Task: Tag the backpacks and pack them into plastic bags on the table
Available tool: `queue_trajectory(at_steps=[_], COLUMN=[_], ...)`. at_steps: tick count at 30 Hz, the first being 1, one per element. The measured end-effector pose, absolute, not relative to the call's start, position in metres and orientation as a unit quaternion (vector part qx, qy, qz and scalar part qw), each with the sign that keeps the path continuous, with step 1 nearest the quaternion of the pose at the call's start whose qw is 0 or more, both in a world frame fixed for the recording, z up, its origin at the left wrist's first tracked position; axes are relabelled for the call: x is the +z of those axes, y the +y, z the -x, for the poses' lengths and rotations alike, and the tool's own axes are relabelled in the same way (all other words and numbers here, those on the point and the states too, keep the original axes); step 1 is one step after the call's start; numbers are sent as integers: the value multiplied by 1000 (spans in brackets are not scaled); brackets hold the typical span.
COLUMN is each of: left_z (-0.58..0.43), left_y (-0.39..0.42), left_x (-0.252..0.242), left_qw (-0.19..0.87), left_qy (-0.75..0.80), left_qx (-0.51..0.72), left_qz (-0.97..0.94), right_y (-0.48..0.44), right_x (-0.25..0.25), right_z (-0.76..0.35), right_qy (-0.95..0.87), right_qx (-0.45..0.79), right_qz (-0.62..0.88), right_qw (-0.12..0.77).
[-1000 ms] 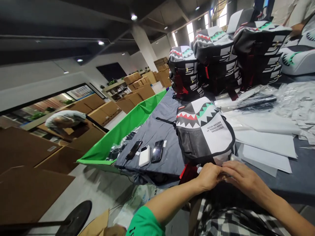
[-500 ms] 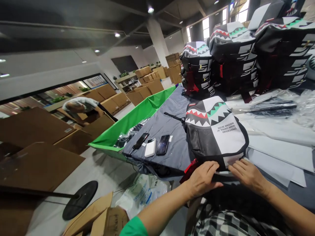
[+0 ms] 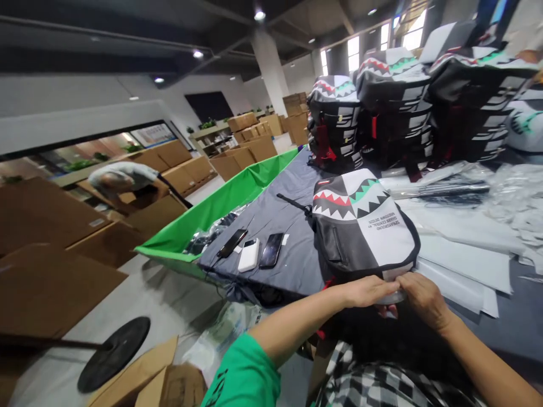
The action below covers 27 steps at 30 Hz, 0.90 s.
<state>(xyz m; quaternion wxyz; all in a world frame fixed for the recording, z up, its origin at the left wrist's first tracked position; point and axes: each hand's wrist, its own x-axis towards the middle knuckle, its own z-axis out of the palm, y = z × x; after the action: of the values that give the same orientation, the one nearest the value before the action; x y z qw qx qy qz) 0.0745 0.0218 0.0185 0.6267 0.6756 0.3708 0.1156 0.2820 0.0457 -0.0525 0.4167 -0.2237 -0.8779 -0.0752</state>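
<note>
Left grip (image 3: 371, 291) and right grip (image 3: 424, 297) meet at the near edge of a backpack (image 3: 365, 226), right of centre in the frame; the fingertips are close together beside a small pale piece, but I cannot tell whether either is closed on it or on the bag's edge. The backpack lies front up on the grey-covered worktop (image 3: 263, 215), its lettering upside down. Left of it, near the frame's centre, lie two dark phones (image 3: 272, 250) with a white device (image 3: 249, 254) between them. White sheets (image 3: 466, 257) spread at right; stacked backpacks (image 3: 394, 82) fill the upper right.
</note>
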Motion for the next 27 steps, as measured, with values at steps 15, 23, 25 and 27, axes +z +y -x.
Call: queue_trajectory(at_steps=[15,23,25,27], left_z=[-87,-79,-78,-79], left_y=[-1,-6,-6,-8], left_x=[2,1,-2,-4], left_qw=[510,532,542,544], left_qy=[405,439,437,439], left_qx=[224,223,227,241], left_qz=[-725,-689,-681,-673], right_y=[-19,-3,-33,-61], right_x=[-107,-82,-53,-23], right_z=[-258,-335,-381,-432], right_qy=[-729,-668,-624,-572], right_qx=[-31,-18,-28,-47], right_qz=[532,593,631,680], right_qw=[429,449,460,456])
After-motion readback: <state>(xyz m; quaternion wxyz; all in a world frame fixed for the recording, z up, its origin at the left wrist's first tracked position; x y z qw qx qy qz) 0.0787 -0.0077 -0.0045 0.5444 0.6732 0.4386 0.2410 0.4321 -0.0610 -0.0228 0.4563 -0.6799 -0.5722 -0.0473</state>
